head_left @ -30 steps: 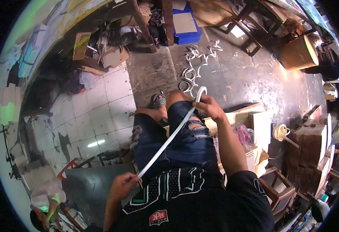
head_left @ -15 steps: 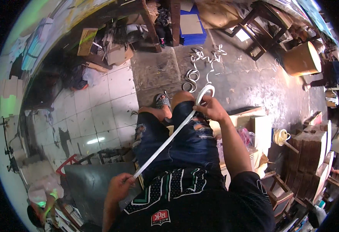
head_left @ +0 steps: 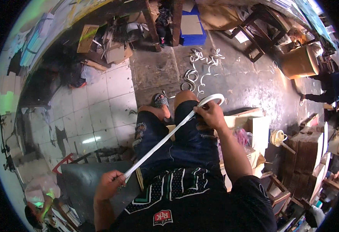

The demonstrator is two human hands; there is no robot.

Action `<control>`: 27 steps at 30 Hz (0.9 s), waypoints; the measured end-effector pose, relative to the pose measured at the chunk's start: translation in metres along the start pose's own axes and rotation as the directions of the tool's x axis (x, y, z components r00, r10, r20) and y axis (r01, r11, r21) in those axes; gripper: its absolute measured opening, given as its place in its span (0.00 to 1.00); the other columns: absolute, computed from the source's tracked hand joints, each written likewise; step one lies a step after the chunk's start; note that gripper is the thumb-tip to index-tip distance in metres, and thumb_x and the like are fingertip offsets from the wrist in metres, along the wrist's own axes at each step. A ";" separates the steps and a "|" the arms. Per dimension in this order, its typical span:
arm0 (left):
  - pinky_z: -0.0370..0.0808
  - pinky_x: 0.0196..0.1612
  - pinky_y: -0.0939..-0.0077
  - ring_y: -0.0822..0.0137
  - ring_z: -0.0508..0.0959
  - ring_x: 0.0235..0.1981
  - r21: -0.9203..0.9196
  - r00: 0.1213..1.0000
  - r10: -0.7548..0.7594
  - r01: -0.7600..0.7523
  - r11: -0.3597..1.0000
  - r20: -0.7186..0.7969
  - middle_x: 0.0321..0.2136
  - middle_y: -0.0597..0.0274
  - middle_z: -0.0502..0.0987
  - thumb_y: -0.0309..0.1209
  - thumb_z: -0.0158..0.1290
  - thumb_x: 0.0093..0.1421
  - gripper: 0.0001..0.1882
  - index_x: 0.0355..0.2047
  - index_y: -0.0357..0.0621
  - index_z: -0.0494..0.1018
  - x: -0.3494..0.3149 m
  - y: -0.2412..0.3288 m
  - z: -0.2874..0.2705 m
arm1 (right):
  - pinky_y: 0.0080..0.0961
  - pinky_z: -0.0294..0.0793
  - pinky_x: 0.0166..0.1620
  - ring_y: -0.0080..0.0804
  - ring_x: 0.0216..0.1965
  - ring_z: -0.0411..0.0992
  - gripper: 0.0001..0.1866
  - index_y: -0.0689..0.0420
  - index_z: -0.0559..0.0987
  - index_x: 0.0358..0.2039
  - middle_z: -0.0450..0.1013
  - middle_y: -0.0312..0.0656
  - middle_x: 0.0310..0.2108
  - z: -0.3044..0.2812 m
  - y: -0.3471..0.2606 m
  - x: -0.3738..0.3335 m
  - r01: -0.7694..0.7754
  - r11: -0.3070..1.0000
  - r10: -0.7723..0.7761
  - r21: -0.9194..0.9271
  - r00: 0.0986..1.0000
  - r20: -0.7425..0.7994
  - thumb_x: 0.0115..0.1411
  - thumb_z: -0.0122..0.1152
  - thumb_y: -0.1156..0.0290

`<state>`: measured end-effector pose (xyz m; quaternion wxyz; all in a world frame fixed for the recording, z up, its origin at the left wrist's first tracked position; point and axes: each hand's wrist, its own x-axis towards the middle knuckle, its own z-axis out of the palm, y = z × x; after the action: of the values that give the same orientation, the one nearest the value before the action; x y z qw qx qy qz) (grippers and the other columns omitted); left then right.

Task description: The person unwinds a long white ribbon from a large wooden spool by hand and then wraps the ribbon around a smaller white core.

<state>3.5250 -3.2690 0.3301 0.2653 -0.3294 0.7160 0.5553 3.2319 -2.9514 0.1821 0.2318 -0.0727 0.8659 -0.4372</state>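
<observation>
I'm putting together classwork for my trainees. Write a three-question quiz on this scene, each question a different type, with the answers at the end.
1. Short answer: which hand holds the roll of white tape?
2. True or false: the white strip hangs in a slack loop.
3. Fill in: near the top of the picture, the stack under the tan board is ____ in colour.

Key:
1. The right hand.
2. False; it runs straight from there to the left hand.
3. Blue.

Free room above white strip (head_left: 161, 144)
</observation>
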 end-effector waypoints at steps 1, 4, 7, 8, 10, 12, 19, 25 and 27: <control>0.68 0.29 0.82 0.79 0.72 0.24 -0.012 1.000 0.008 -0.008 1.000 -0.006 0.20 0.68 0.76 0.35 0.53 0.62 0.11 0.28 0.40 0.76 0.000 0.002 0.001 | 0.33 0.74 0.42 0.42 0.37 0.78 0.23 0.63 0.77 0.37 0.78 0.50 0.33 0.000 -0.003 -0.001 -0.018 1.000 0.018 -0.022 1.000 -0.018 0.50 0.69 0.56; 0.68 0.29 0.82 0.79 0.72 0.24 0.026 0.999 0.026 -0.025 0.999 -0.041 0.21 0.68 0.76 0.35 0.53 0.62 0.11 0.28 0.40 0.76 0.001 -0.002 -0.010 | 0.33 0.75 0.41 0.42 0.36 0.78 0.22 0.62 0.77 0.36 0.78 0.50 0.33 -0.003 -0.011 -0.006 -0.028 0.998 0.026 -0.061 0.999 -0.032 0.51 0.68 0.56; 0.68 0.29 0.82 0.78 0.71 0.23 -0.014 1.000 -0.002 0.002 1.000 -0.020 0.21 0.68 0.75 0.35 0.54 0.61 0.11 0.28 0.40 0.75 0.008 -0.002 -0.020 | 0.34 0.75 0.41 0.43 0.36 0.78 0.21 0.61 0.77 0.36 0.78 0.50 0.32 0.004 -0.006 -0.010 -0.009 0.997 0.004 -0.072 0.997 -0.080 0.51 0.68 0.56; 0.68 0.29 0.82 0.78 0.71 0.23 -0.017 1.000 0.004 -0.004 1.000 -0.016 0.21 0.68 0.75 0.35 0.54 0.61 0.11 0.28 0.40 0.75 0.009 0.003 -0.021 | 0.34 0.75 0.41 0.44 0.36 0.78 0.21 0.61 0.78 0.36 0.78 0.51 0.32 0.006 -0.004 -0.011 0.003 0.998 -0.012 -0.067 0.991 -0.133 0.51 0.68 0.56; 0.67 0.28 0.82 0.79 0.71 0.22 0.157 0.995 0.099 -0.096 0.983 -0.010 0.21 0.69 0.75 0.35 0.54 0.61 0.11 0.29 0.40 0.75 0.009 0.014 -0.025 | 0.36 0.75 0.40 0.46 0.36 0.77 0.20 0.60 0.78 0.35 0.78 0.51 0.32 0.008 -0.007 -0.012 -0.019 0.999 0.012 -0.048 0.990 -0.139 0.51 0.67 0.56; 0.67 0.28 0.82 0.79 0.70 0.22 0.130 0.997 0.066 -0.061 0.990 -0.033 0.20 0.69 0.75 0.35 0.53 0.61 0.11 0.29 0.40 0.75 0.009 0.007 -0.030 | 0.35 0.74 0.41 0.43 0.36 0.78 0.20 0.62 0.77 0.36 0.78 0.50 0.31 0.006 -0.016 -0.012 -0.053 0.997 0.047 -0.057 0.993 -0.104 0.51 0.68 0.59; 0.67 0.27 0.81 0.78 0.71 0.21 0.154 0.996 0.091 -0.090 0.984 0.000 0.20 0.68 0.75 0.33 0.53 0.62 0.10 0.29 0.39 0.75 0.021 0.018 -0.044 | 0.43 0.73 0.42 0.57 0.38 0.75 0.19 0.62 0.78 0.32 0.76 0.58 0.33 -0.001 -0.019 -0.013 -0.001 0.983 -0.015 -0.182 0.996 -0.089 0.54 0.64 0.57; 0.67 0.27 0.80 0.77 0.71 0.22 0.218 0.994 0.102 -0.110 0.970 0.044 0.20 0.69 0.75 0.36 0.54 0.61 0.12 0.28 0.39 0.76 0.029 0.014 -0.039 | 0.31 0.72 0.41 0.38 0.36 0.75 0.17 0.65 0.77 0.36 0.76 0.50 0.31 -0.016 -0.018 -0.017 -0.100 0.991 0.098 -0.091 0.995 -0.027 0.54 0.66 0.64; 0.67 0.27 0.80 0.77 0.71 0.22 0.212 0.994 0.087 -0.098 0.972 0.060 0.20 0.68 0.74 0.37 0.54 0.61 0.13 0.27 0.39 0.76 0.032 0.013 -0.034 | 0.31 0.72 0.42 0.38 0.36 0.75 0.17 0.64 0.77 0.36 0.76 0.50 0.32 -0.015 0.000 -0.018 -0.109 0.990 0.106 -0.089 0.994 -0.037 0.54 0.66 0.64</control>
<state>3.4936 -3.3056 0.3228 0.2912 -0.2510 0.7795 0.4945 3.2408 -2.9351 0.1958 0.2376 -0.0294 0.8912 -0.3852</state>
